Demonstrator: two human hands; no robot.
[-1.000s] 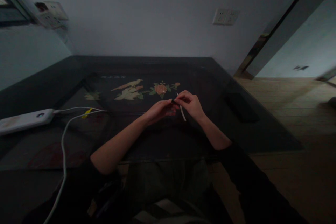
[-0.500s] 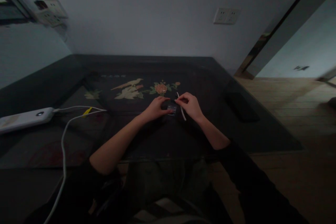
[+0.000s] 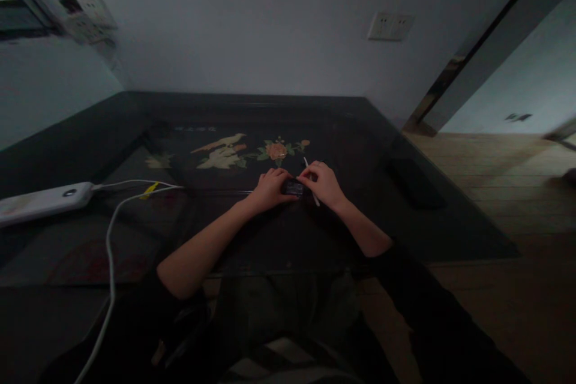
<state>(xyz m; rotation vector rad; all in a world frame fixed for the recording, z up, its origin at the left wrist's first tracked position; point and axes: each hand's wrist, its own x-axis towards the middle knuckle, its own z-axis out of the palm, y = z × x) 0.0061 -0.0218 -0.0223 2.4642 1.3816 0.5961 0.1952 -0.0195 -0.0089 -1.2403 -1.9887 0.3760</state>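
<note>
Over the dark tabletop, my left hand (image 3: 271, 189) is closed on a small, dark, shiny rectangular case (image 3: 294, 188), thumb along its near edge and fingers at the far side. The case looks partly see-through, but its contents are too dim to make out. My right hand (image 3: 324, 185) is closed just right of it, with a thin white stick (image 3: 317, 200) held in the fingers. One end of the stick points away past the fingertips, the other toward me under the hand. The right fingertips touch or nearly touch the case's far right corner.
A white power bank (image 3: 45, 203) lies at the left, with a white cable (image 3: 110, 252) running off the near edge. A flat dark object (image 3: 414, 183) rests on the right of the glass-topped table (image 3: 360, 234). Wall sockets (image 3: 390, 26) sit above the back edge.
My left fingers have come down around the far side of the case, which now sits flatter and nearer the right fingertips. The stick stays in my right hand.
</note>
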